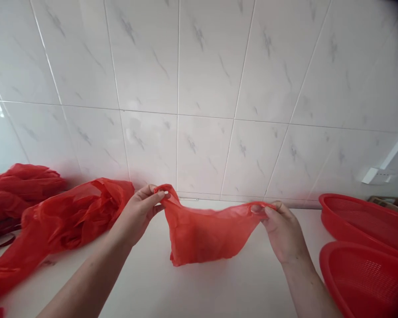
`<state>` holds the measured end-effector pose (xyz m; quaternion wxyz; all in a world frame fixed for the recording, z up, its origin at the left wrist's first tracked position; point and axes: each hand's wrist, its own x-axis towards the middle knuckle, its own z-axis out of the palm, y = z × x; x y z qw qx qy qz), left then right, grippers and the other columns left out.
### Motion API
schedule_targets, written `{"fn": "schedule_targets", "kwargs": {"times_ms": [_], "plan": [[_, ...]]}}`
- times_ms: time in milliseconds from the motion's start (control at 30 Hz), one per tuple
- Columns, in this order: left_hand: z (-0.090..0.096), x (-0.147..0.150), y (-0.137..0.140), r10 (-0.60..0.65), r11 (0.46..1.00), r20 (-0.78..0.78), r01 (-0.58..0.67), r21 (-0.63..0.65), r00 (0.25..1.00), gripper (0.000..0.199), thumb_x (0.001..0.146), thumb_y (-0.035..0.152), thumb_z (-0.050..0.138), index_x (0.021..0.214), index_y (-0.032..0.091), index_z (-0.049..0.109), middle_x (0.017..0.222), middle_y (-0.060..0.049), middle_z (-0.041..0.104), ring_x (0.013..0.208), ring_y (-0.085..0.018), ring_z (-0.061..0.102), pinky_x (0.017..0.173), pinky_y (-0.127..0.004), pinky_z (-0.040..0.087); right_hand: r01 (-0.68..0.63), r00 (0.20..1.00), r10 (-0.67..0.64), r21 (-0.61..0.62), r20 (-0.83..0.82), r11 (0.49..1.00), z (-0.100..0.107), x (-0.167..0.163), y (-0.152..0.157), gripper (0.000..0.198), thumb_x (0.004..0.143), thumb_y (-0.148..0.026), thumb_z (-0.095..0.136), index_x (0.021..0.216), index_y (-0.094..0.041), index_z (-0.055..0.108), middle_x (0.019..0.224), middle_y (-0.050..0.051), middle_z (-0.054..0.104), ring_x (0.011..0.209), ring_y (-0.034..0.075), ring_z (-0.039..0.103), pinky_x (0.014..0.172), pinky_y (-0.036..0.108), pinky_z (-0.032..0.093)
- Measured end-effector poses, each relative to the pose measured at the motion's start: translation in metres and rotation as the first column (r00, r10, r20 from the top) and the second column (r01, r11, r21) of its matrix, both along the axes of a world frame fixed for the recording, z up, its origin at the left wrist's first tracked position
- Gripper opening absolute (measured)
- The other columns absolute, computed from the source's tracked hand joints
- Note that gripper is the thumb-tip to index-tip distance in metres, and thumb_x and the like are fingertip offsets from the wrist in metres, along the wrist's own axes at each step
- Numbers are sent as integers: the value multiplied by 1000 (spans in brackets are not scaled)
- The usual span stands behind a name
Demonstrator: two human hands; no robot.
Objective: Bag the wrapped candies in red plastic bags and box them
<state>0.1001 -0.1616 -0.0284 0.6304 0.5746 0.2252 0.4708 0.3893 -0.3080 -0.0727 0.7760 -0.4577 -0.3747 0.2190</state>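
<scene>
A red, see-through fabric bag (205, 234) hangs between my two hands above the white tabletop (146, 282). At its upper left corner, my left hand (146, 205) pinches the edge between thumb and fingers. My right hand (281, 225) grips the opposite upper corner, and the top edge sags between them. Whether anything lies inside the bag I cannot tell. Just left of my left forearm lies a crumpled heap of similar red fabric (82, 216).
Another red fabric pile (20, 190) lies at the far left. On the right stand two red plastic baskets, one nearer (361, 282) and one farther back (361, 221). A tiled wall (205, 88) rises behind the table, with a white socket box (371, 175) at right.
</scene>
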Motion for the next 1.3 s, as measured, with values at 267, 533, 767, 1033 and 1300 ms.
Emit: {"fn": "schedule_targets", "kwargs": {"times_ms": [267,533,767,1033,1300], "plan": [[-75,-24,-4,254,958,-290,-199,208,923,73,72,47,70,133,32,34,144,-10,38,133,-29,35,97,-43,43,-208,949,248,-201,195,957,-47,20,-7,84,57,-74,70,125,-31,46,140,11,42,129,31,36,100,45,37],[-129,38,-17,2,998,-217,-15,-55,976,100,53,41,84,139,27,35,138,-15,48,126,-38,45,95,-47,44,-439,889,457,-260,12,860,-50,-28,43,74,55,-43,85,121,-27,57,118,10,61,106,30,57,89,43,47],[-133,86,0,-67,945,51,80,-318,996,36,68,34,76,97,18,64,100,-11,69,92,-28,64,75,-35,50,-327,931,280,-194,-235,925,-65,-9,60,32,69,-39,77,93,-20,68,90,5,69,84,23,64,78,36,49],[-154,86,7,-101,899,253,197,-392,962,28,72,29,74,95,19,63,95,-6,68,88,-21,64,79,-32,50,-502,773,452,7,-444,865,-75,2,50,35,71,-28,75,104,-18,68,108,8,66,98,25,61,85,37,48],[-138,74,-5,-369,845,299,452,-286,880,46,71,35,74,112,20,60,114,-12,63,105,-31,60,88,-40,47,-635,644,545,22,-537,772,-91,-21,56,15,78,-33,71,79,-18,67,82,4,67,78,20,63,72,33,50]]}}
